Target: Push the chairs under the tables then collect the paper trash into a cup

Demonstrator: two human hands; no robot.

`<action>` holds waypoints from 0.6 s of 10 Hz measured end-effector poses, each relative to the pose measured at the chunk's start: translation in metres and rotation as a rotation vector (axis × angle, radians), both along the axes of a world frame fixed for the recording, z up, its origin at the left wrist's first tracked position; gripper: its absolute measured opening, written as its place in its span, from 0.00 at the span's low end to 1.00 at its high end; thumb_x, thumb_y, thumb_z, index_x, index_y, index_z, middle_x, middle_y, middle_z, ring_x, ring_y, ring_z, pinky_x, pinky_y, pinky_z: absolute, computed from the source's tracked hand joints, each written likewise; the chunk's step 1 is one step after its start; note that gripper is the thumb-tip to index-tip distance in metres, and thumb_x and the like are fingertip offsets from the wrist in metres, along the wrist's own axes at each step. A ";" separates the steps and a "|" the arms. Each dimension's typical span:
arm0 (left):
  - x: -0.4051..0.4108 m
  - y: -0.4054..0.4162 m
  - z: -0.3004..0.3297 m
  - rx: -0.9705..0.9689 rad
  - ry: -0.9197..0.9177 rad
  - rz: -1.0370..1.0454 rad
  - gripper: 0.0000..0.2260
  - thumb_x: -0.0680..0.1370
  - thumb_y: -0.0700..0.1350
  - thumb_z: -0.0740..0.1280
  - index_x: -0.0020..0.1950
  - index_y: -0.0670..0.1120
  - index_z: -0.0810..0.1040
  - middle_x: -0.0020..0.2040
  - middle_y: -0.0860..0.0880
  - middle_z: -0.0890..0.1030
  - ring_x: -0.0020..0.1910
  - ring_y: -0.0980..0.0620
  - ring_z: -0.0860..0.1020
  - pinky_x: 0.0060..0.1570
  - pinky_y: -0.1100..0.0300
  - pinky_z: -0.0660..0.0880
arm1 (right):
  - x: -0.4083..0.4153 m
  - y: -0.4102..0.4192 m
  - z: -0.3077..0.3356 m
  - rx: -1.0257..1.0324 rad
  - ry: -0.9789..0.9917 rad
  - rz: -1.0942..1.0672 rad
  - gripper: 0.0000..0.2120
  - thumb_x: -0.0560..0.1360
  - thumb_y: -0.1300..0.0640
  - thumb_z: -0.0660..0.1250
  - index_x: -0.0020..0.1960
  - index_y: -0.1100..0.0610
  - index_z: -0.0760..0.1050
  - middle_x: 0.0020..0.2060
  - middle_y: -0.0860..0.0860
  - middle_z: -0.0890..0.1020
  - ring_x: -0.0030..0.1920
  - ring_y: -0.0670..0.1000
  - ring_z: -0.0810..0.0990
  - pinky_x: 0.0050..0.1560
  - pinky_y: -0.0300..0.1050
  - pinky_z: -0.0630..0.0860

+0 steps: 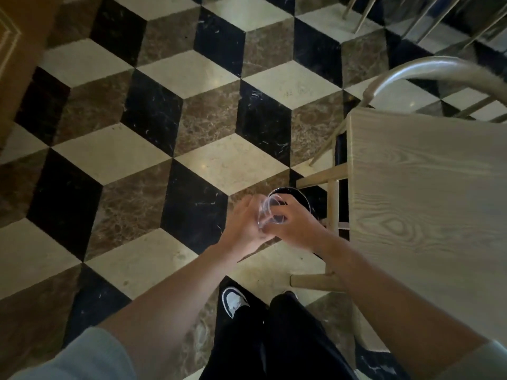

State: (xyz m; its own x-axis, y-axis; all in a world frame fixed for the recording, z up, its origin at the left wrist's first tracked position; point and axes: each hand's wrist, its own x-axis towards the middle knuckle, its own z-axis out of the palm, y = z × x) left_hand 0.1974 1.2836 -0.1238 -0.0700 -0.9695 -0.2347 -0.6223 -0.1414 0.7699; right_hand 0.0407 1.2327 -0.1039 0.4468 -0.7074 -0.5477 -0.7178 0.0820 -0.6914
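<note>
A clear plastic cup [270, 211] is held in front of me, above the floor, between both hands. My right hand [295, 223] wraps around its side. My left hand [244, 223] presses against it from the left, fingers closed at its base. The cup is blurred and I cannot tell whether paper is inside. A light wooden table [428, 201] fills the right side. A chair with a curved metal back [428, 67] stands at the table's far end, its seat hidden under the tabletop.
Just beyond my hands, a dark round bin [300, 197] stands on the floor beside the table's wooden legs [333, 198]. More chair legs [428, 20] show at the top right. The marble cube-pattern floor [164, 133] spreads to the left. My shoe [233, 301] is below.
</note>
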 end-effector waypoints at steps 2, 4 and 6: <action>-0.029 -0.055 -0.013 0.299 -0.022 -0.051 0.46 0.72 0.49 0.80 0.83 0.47 0.56 0.78 0.42 0.65 0.77 0.42 0.64 0.75 0.40 0.66 | -0.042 -0.007 -0.034 -0.197 0.011 -0.378 0.04 0.75 0.50 0.75 0.46 0.49 0.82 0.64 0.43 0.69 0.50 0.34 0.75 0.40 0.24 0.70; 0.002 -0.117 -0.043 0.508 -0.186 -0.060 0.47 0.72 0.52 0.80 0.83 0.49 0.56 0.78 0.42 0.65 0.74 0.42 0.70 0.67 0.53 0.70 | -0.042 -0.040 -0.078 -0.080 0.189 -0.515 0.05 0.77 0.53 0.71 0.49 0.50 0.76 0.64 0.48 0.68 0.37 0.45 0.77 0.37 0.42 0.72; 0.023 -0.170 -0.065 0.589 -0.220 0.071 0.32 0.76 0.51 0.75 0.77 0.47 0.67 0.62 0.48 0.75 0.58 0.48 0.76 0.47 0.59 0.70 | -0.045 -0.063 -0.102 0.111 0.349 -0.510 0.33 0.77 0.53 0.73 0.77 0.49 0.61 0.79 0.59 0.50 0.55 0.63 0.80 0.46 0.49 0.75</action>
